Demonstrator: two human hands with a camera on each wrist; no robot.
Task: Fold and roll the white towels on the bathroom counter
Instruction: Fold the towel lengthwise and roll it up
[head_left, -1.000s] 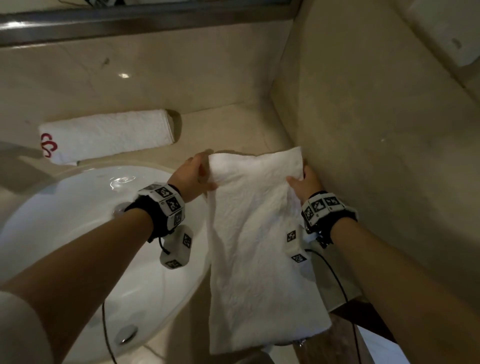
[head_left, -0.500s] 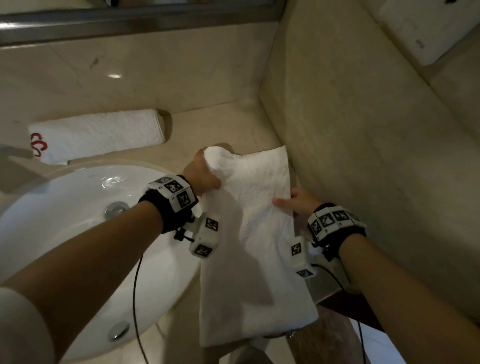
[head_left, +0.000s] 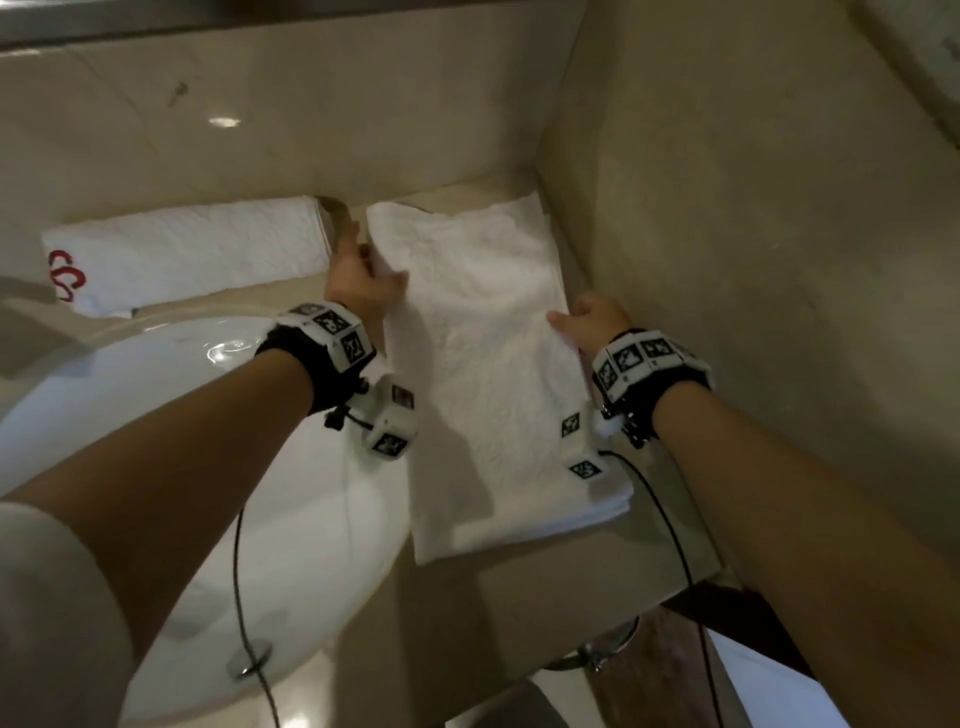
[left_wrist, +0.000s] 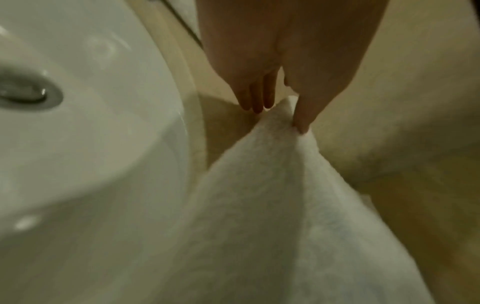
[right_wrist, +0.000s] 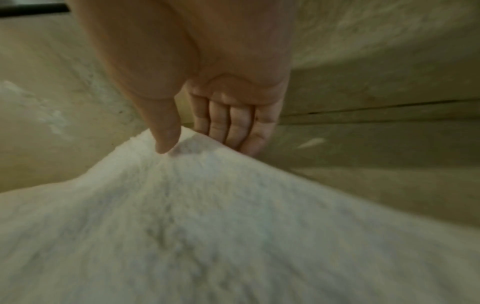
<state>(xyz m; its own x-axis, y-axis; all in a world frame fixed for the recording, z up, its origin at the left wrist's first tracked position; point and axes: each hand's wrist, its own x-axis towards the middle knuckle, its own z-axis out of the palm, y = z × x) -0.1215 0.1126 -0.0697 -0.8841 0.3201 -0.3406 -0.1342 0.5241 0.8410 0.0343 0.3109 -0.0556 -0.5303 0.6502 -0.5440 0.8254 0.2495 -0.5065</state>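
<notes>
— What do we see changed? The folded towel (head_left: 483, 364) hung off the desk (head_left: 519, 587) edge before.
— Now it lies flat, farther back. Our left hand (head_left: 363, 280) and right hand (head_left: 592, 322) grip its side edges lower down.

Flat towel (head_left: 483, 374) lies on counter (head_left: 519, 613) — right of sink (head_left: 208, 493), folded towel (head_left: 187, 254) behind sink.

- The side wall (head_left: 753, 260) crowds the folded towel's (head_left: 483, 364) right edge.
- The rolled towel (head_left: 182, 254) and sink basin (head_left: 156, 467) hem in its left.
</notes>
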